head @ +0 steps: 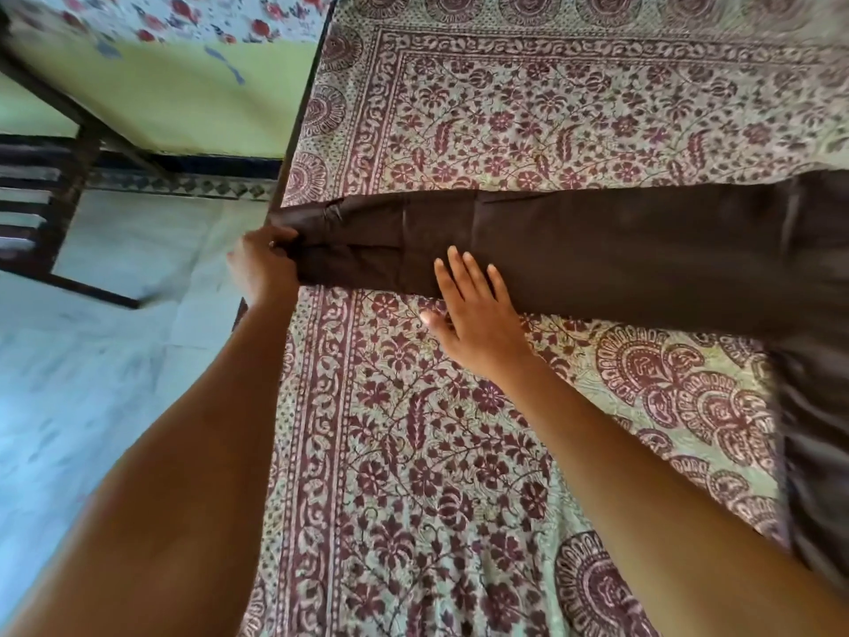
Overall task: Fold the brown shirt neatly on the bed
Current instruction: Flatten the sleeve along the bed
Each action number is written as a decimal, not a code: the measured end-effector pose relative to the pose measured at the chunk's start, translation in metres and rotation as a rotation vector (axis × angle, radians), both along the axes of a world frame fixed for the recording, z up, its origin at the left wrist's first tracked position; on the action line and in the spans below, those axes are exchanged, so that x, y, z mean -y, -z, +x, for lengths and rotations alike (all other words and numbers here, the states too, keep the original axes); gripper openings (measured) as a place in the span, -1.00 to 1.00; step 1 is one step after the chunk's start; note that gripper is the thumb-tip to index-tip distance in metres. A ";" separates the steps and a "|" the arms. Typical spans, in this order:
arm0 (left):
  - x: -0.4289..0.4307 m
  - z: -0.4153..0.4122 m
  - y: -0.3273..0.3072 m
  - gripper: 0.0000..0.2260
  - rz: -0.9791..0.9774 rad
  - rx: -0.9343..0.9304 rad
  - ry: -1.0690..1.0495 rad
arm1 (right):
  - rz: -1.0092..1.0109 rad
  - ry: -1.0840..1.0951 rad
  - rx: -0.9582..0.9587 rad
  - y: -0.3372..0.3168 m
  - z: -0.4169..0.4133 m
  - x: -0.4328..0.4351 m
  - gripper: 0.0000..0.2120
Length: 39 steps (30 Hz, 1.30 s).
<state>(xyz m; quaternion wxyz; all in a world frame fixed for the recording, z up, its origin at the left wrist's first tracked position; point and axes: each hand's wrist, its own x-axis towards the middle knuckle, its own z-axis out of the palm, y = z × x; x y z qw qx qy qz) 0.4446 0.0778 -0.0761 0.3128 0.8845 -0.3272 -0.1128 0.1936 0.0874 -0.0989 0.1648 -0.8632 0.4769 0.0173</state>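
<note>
A bed (459,452) with a maroon floral printed sheet fills the view beneath both arms. The right hand (478,319) lies flat, fingers straight, pressing the near edge of the brown shirt (620,250), a long band stretching right. Just left, the left hand (264,264) grips its end. Likely smoothing; next, folding that end over squarely.

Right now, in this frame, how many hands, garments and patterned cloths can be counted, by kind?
Hands: 2 (left hand grips the sleeve end, right hand lies flat on the sleeve)
Brown shirt: 1
Maroon-printed bedspread: 1
Red-flowered cloth, top left: 1
Total: 5
</note>
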 end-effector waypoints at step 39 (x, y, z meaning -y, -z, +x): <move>0.102 -0.400 0.030 -0.53 0.234 0.464 1.210 | -0.176 0.716 -0.075 0.014 -0.287 0.003 -0.34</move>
